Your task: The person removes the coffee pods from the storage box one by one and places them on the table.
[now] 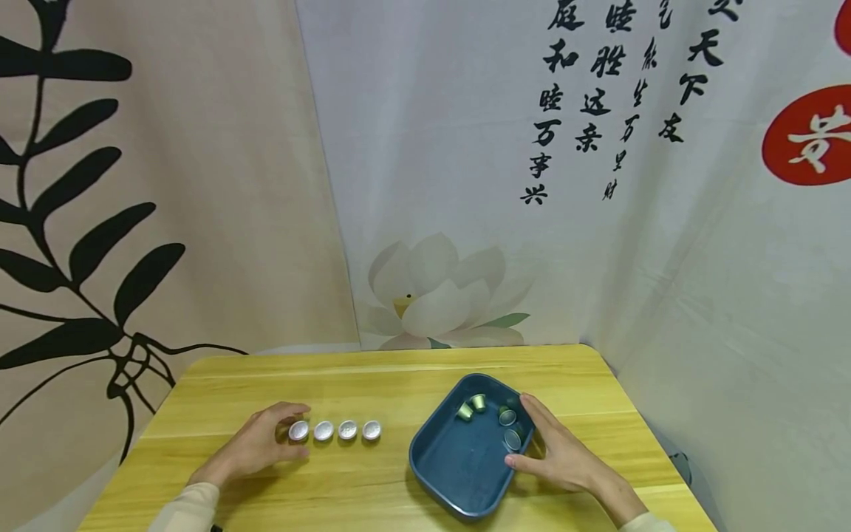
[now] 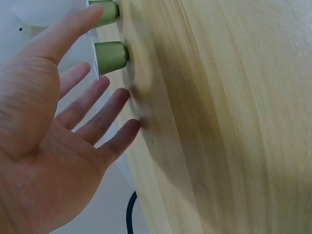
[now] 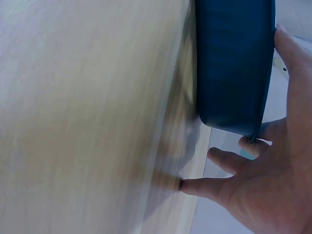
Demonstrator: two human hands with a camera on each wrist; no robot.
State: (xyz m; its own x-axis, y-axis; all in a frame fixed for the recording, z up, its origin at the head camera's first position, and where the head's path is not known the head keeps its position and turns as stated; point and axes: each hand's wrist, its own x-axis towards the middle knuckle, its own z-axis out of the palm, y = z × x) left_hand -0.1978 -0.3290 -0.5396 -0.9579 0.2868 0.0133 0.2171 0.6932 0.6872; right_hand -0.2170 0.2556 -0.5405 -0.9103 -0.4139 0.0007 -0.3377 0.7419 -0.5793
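A row of several green coffee capsules with silver lids (image 1: 323, 431) stands lid up on the table. My left hand (image 1: 259, 442) is around the leftmost capsule (image 1: 298, 431), thumb on the near side and fingers on the far side. In the left wrist view its fingers (image 2: 105, 119) are spread and fairly straight, close beside a green capsule (image 2: 111, 57). My right hand (image 1: 561, 451) rests against the right side of a dark blue tray (image 1: 459, 473), with thumb and fingers apart at the rim. In the right wrist view the little finger (image 3: 202, 187) reaches down to the tabletop.
Inside the tray, green capsules (image 1: 465, 411) lie tipped at the far end, and more capsules (image 1: 512, 440) sit along the right wall. The yellow wooden table (image 1: 346, 495) ends at a hanging cloth (image 1: 452, 185) with printed characters and a flower.
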